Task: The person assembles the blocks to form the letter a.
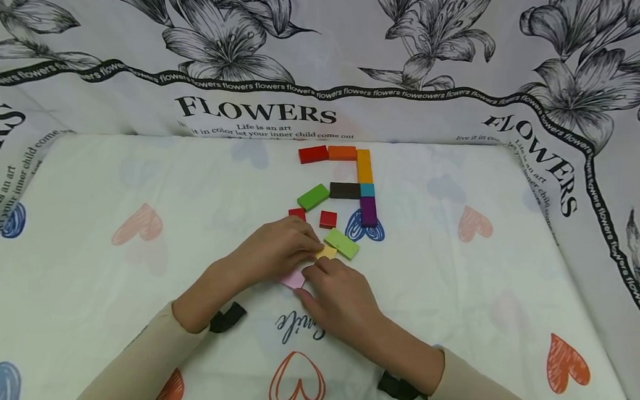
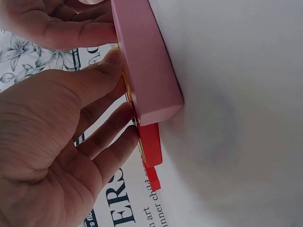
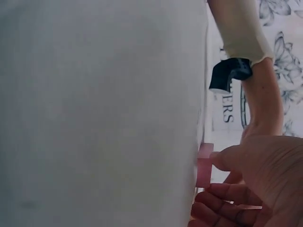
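Observation:
My left hand [image 1: 272, 252] is at the middle of the table, its thumb and fingertips pinching a small yellow block [image 1: 327, 252]. From the right, my right hand [image 1: 346, 298] holds a pink block [image 1: 293, 278] between thumb and index finger, beside the yellow one. In the left wrist view the pink block [image 2: 149, 61] lies on the cloth and hides most of the yellow. A light green block [image 1: 342, 243] stands just beyond the yellow. Beyond my left fingers are a red block [image 1: 297, 213], partly covered, and a red cube [image 1: 328, 220].
Farther off, a green block [image 1: 313, 197] angles toward a black block [image 1: 345, 190]. Blue [image 1: 367, 189], purple [image 1: 369, 211], yellow-orange [image 1: 364, 166], orange [image 1: 342, 152] and red [image 1: 314, 154] blocks continue the bent line. A printed white cloth [image 1: 420, 281] covers the table.

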Action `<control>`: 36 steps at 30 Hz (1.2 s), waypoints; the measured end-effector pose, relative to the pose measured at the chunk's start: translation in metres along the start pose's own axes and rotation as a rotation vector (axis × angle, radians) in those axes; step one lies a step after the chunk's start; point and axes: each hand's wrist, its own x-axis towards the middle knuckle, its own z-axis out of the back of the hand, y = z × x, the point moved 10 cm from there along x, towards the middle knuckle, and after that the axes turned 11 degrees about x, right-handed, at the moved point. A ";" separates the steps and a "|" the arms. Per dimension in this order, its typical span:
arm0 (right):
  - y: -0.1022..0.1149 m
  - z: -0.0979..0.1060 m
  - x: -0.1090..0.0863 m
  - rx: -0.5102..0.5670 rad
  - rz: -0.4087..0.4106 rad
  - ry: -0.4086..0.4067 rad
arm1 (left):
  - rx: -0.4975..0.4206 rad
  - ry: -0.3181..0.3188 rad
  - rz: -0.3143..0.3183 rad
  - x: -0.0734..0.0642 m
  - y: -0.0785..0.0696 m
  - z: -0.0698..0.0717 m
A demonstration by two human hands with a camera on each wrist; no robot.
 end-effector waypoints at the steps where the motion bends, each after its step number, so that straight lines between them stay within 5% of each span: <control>1: 0.000 0.000 0.000 -0.001 0.000 0.000 | 0.002 0.000 -0.001 0.000 0.000 0.000; 12: -0.003 0.003 -0.014 -0.095 -0.028 0.078 | -0.011 0.000 -0.006 0.002 -0.002 -0.002; 36: -0.003 0.001 -0.016 0.008 0.058 0.126 | -0.010 0.001 0.011 0.001 0.001 0.002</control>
